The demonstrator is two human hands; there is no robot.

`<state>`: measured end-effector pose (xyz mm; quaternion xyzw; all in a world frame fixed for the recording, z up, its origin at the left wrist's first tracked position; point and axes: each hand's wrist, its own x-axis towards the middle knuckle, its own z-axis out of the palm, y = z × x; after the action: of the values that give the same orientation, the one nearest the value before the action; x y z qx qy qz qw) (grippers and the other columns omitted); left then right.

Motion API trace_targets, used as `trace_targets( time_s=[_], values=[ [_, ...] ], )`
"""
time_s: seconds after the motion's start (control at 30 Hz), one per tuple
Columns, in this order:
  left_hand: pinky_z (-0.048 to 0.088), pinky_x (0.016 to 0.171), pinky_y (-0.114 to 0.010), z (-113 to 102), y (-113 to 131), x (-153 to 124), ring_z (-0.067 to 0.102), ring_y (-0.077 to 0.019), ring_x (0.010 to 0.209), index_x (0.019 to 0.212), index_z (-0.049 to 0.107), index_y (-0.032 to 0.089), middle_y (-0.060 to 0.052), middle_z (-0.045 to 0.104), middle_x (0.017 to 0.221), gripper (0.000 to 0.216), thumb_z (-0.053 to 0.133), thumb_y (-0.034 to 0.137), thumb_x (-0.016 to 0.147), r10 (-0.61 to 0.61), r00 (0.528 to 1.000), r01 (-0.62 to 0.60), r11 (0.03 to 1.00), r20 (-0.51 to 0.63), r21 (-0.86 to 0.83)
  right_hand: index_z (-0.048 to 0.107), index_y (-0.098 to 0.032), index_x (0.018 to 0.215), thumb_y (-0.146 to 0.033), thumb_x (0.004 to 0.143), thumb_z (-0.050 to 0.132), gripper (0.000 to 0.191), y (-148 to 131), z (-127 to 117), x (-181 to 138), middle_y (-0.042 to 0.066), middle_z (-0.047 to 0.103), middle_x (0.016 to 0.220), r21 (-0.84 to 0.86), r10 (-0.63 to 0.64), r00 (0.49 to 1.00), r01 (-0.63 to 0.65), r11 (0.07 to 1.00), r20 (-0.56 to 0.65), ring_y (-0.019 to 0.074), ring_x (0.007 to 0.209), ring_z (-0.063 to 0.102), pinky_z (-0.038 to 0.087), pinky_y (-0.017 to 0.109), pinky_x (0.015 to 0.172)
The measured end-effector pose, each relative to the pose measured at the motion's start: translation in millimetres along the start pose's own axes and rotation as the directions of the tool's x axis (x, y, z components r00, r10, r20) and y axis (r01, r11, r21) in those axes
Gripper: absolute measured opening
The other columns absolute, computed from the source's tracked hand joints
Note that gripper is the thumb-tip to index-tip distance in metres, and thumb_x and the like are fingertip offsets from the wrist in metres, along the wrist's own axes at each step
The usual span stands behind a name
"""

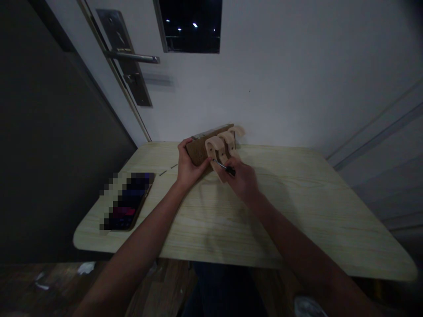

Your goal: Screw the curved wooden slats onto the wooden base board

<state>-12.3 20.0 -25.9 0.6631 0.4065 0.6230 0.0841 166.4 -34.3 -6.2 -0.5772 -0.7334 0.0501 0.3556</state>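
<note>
My left hand (188,167) is wrapped round the left end of a brown board (196,151), which is tilted up on its edge near the back of the table. Several pale, curved hook-like pieces (214,144) with small dark holes sit along the board's face. In my closed right hand (243,178) is a screwdriver (220,165) with a black handle and a thin metal shaft. Its tip points left at the nearest pale piece, close to my left thumb. Whether the tip sits in a screw is too small to tell.
Two thin screws or nails (162,173) lie on the pale wood-grain table (297,211), left of my left hand. A phone (132,202) rests at the table's left side. Behind stands a white door (280,66) with a metal handle (132,57).
</note>
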Motion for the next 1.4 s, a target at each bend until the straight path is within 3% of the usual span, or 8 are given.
trace_targets(
  time_s=[0.23,0.5,0.9,1.13,1.4],
  values=[
    [0.045,0.099,-0.043,-0.2,1.8,0.1,0.053,-0.0245,0.112,0.123,0.031,0.026,-0.008,0.047,0.121,0.082,0.081,0.044,0.06,0.012,1.0,-0.013,1.0,0.008,0.019,0.064,-0.019,0.083,-0.036,0.09,0.049,0.023,-1.3,-2.5,-0.7,0.003,0.069,0.075,-0.031,-0.007,1.0,0.007,0.999,0.007,0.0143,0.064,0.061,0.037,0.025,0.059],
    [0.045,0.099,-0.043,0.8,-2.4,0.1,0.052,-0.0245,0.112,0.123,0.033,0.026,-0.008,0.047,0.12,0.082,0.082,0.044,0.059,0.025,1.0,-0.025,1.0,-0.001,0.005,0.063,-0.019,0.083,-0.04,0.083,0.06,0.021,4.6,4.2,1.1,0.003,0.068,0.076,0.024,-0.034,0.999,0.034,0.999,-0.022,0.0143,0.065,0.06,0.039,0.024,0.059],
    [0.045,0.099,-0.044,0.1,-1.5,0.6,0.052,-0.0246,0.112,0.122,0.034,0.027,-0.008,0.047,0.121,0.082,0.083,0.042,0.059,0.031,1.0,-0.031,1.0,-0.002,0.001,0.066,-0.017,0.075,-0.034,0.091,0.048,0.029,2.3,0.3,0.8,0.004,0.066,0.067,-0.062,-0.088,0.996,0.088,0.994,-0.001,0.0135,0.058,0.057,0.034,0.025,0.056],
    [0.045,0.099,-0.043,-0.2,-0.5,-0.5,0.051,-0.0241,0.112,0.123,0.033,0.026,-0.007,0.046,0.121,0.082,0.082,0.042,0.06,0.027,1.0,-0.027,1.0,0.0,0.014,0.062,-0.019,0.088,-0.038,0.083,0.06,0.019,3.9,3.7,1.0,0.003,0.069,0.074,0.039,-0.036,0.999,0.037,0.999,-0.024,0.0147,0.064,0.061,0.038,0.024,0.058],
    [0.044,0.099,-0.043,0.6,-2.4,0.6,0.051,-0.0244,0.112,0.124,0.032,0.025,-0.007,0.045,0.12,0.083,0.082,0.043,0.06,0.061,0.998,-0.061,0.998,0.002,0.035,0.06,-0.019,0.076,-0.036,0.09,0.048,0.025,3.7,1.4,1.1,0.002,0.065,0.065,0.004,-0.048,0.999,0.048,0.999,-0.022,0.013,0.056,0.056,0.032,0.024,0.054]
  ],
)
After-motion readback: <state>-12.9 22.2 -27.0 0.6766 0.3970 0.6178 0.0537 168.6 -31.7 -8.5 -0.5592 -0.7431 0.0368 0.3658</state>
